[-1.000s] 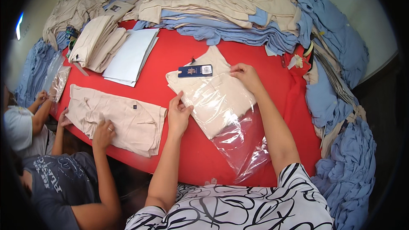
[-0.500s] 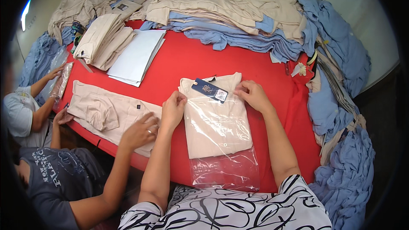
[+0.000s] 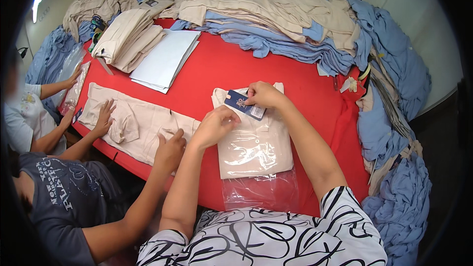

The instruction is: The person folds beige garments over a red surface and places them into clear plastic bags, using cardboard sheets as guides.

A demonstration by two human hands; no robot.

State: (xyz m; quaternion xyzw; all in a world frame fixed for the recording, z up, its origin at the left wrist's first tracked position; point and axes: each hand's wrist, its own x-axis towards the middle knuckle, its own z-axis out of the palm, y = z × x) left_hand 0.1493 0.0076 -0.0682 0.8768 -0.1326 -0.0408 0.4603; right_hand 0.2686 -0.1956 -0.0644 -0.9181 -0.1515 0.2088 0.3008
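A folded beige garment (image 3: pixel 253 150) lies in front of me inside a clear plastic bag (image 3: pixel 260 189), whose slack end spreads toward my body. Across the garment's top rests a dark blue hang tag (image 3: pixel 236 101) with a white label. My right hand (image 3: pixel 265 95) pinches this tag at its middle, fingers pointing left. Just below the tag, over the garment's left side, my left hand (image 3: pixel 214 127) is closed with bent fingers. Whether anything is between those fingertips cannot be made out.
A co-worker's hands (image 3: pixel 170 150) rest on another beige garment (image 3: pixel 140 128) close at my left. Beyond it are white sheets (image 3: pixel 165 59) and a folded beige stack (image 3: pixel 125 39). Beige and blue garment piles (image 3: pixel 276 19) edge the red table (image 3: pixel 221 64). Another person handles packaged clothing (image 3: pixel 76 86).
My hands have left the garment's upper corners and moved inward. The right now grips the hang tag; the left is below it. The neighbouring co-worker's hands have shifted over their garment.
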